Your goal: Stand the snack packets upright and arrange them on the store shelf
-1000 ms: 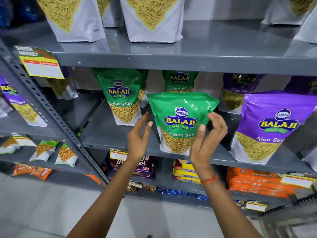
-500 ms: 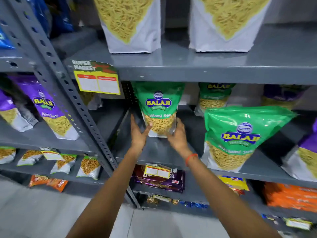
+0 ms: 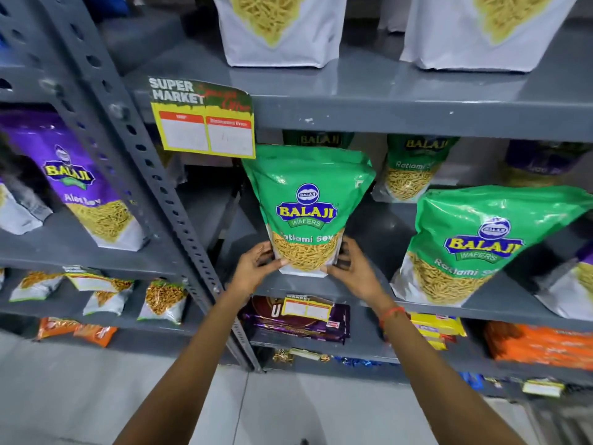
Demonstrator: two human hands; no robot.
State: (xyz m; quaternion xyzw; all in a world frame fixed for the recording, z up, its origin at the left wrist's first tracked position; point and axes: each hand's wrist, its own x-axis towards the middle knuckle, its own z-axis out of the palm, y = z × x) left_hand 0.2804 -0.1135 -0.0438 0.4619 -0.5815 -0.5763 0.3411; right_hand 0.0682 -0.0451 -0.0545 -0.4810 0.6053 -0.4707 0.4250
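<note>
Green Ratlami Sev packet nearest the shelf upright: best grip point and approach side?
Grip the green Ratlami Sev packet low, at its narrow base corners, one palm per side, coming from the open shelf front. It flares wide toward the top, so the base probably steers best. The left hand and right hand hold it there.

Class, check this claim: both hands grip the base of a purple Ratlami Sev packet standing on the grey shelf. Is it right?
Not quite: the packet is green, not purple, as the head view shows. The left hand and right hand do grip its base on the grey shelf.

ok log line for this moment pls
step: standing packet | left hand: gripping green packet base | right hand: same | packet: upright on shelf
</note>
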